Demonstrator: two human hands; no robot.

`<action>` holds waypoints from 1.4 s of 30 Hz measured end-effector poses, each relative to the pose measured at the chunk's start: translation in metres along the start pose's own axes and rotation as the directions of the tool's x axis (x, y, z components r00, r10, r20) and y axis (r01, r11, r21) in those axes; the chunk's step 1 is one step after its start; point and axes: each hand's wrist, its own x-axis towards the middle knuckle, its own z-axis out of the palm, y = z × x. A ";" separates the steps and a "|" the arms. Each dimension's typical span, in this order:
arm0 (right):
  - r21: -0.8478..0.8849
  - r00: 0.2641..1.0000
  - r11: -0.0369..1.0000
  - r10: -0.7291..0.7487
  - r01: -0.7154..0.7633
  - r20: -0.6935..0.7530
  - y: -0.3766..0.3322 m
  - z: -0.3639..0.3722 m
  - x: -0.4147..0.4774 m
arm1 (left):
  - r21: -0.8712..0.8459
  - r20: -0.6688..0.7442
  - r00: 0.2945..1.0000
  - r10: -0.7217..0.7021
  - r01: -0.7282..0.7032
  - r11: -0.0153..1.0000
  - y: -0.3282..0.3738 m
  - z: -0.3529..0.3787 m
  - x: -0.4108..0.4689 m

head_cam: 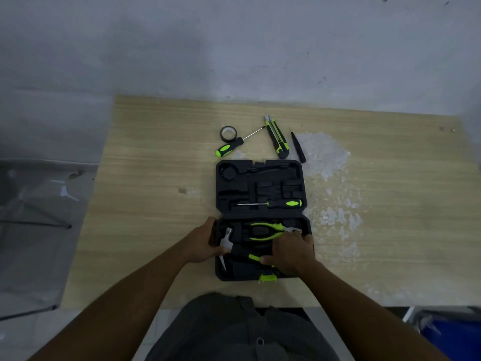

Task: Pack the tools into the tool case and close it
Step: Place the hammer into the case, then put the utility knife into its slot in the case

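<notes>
Tool case: black moulded plastic, rectangular with rounded corners, lying open flat at the middle of the table, its two halves hinged across the centre, a bright green latch on the near edge. Far half: shaped recesses, one holding a screwdriver with a thin steel shaft and black-and-green handle. Near half: pliers with curved green-and-black grips and steel nose; a hammer with a bright steel head and a black-and-green handle. Left hand: fingers curled round the case's left edge beside the hammer head. Right hand: lying palm down over the hammer handle and the right part of the near half, fingers bent; whether they grip the handle cannot be told. Beyond the case, loose on the table: a second screwdriver, a ring of black tape touching it, a long green-and-black utility knife, a slim black pointed tool. Table: pale wood-grain surface, with a patch of rough white flaking right of the case. Behind: a dull grey wall.
</notes>
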 end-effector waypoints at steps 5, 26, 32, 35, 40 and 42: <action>0.048 1.000 0.999 -0.002 0.002 0.001 -0.001 -0.002 0.000 | 0.035 0.057 0.997 -0.042 0.040 0.999 0.003 -0.012 0.004; 0.495 0.896 0.866 0.160 0.074 -0.414 0.052 -0.148 0.146 | 0.021 -0.562 0.826 0.041 -0.036 0.999 0.087 -0.073 0.097; 0.357 0.933 0.933 0.162 -0.039 -0.320 0.053 -0.153 0.183 | 0.055 -0.567 0.815 0.116 -0.103 0.993 0.106 -0.066 0.115; 0.334 0.943 0.941 0.165 -0.062 -0.289 0.054 -0.148 0.194 | 0.092 -0.540 0.829 0.142 -0.109 0.990 0.112 -0.064 0.121; 0.403 0.944 0.915 0.140 -0.007 -0.300 0.065 -0.142 0.200 | 0.108 -0.537 0.830 0.150 -0.109 0.988 0.117 -0.062 0.125; 0.441 0.936 0.896 0.109 0.054 -0.335 0.071 -0.140 0.196 | 0.105 -0.537 0.832 0.138 -0.096 0.990 0.118 -0.062 0.125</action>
